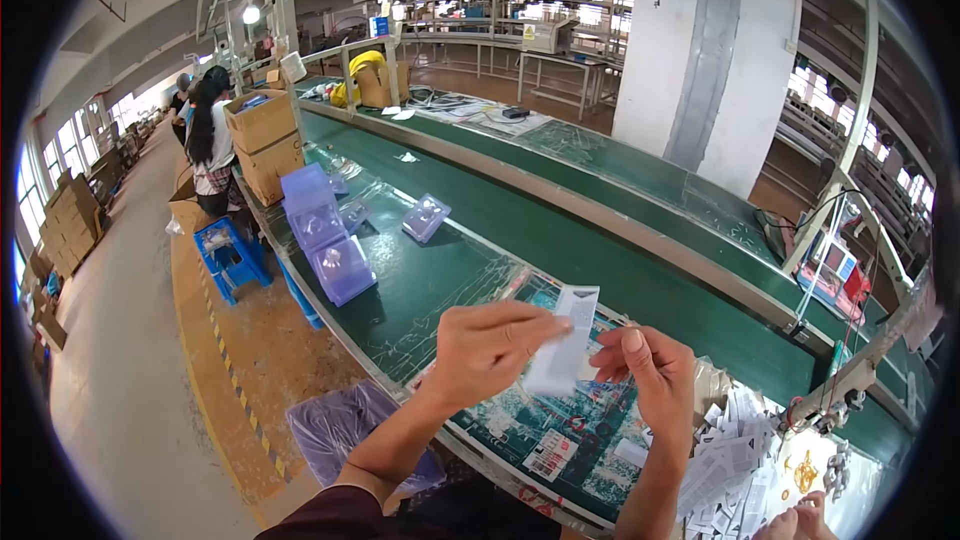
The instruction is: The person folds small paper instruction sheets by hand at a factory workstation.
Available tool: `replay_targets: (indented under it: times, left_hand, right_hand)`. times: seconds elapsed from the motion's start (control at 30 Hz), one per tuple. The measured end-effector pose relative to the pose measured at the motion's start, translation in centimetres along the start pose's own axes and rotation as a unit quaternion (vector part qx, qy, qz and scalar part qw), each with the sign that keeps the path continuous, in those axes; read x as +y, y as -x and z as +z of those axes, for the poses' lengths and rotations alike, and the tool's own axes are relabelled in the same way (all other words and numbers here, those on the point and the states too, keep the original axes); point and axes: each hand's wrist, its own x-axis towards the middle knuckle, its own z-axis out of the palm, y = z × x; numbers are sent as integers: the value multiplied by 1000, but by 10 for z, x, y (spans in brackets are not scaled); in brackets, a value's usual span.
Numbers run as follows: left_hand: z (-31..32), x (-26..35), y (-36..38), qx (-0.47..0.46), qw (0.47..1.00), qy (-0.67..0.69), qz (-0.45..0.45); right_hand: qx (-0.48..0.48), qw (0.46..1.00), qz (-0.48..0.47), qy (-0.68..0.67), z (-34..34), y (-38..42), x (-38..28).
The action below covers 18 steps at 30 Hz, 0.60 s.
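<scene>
My left hand (495,348) is closed, its fingers pinching a folded white paper leaflet (562,365) that hangs upright over the worktable and is slightly smeared by motion. Just right of the leaflet is my right hand (652,368), with thumb and fingers bent and apart; I see nothing held in it. Beneath both hands lies a worn green work surface (600,430) with printed sheets and a small printed label card (550,454). A heap of similar leaflets (730,455) spreads to the right of my right forearm.
Stacked clear purple plastic trays (340,265) and a separate tray (426,217) sit on the green conveyor belt (500,195). Another person's hands (800,520) are at bottom right, near gold-coloured rings (803,470). Cartons (265,145), a blue stool (232,258) and a person (210,135) are at left.
</scene>
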Motion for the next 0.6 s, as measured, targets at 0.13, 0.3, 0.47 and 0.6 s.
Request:
replay_targets:
  times: [0.13, 0.3, 0.47, 0.6]
  left_hand:
    - [10, 2, 0, -19, 990, -44, 132]
    - [22, 4, 8, -36, 991, -23, 131]
    - [13, 19, 12, -25, 959, 133, -248]
    - [10, 34, 6, -93, 934, 166, -301]
  right_hand:
    - [-28, 994, 41, -94, -4, 4, -3]
    - [-13, 992, 24, -121, -2, 10, -3]
    - [18, 998, -5, -66, -3, 12, -5]
    - [-4, 997, -15, 74, 2, 12, -3]
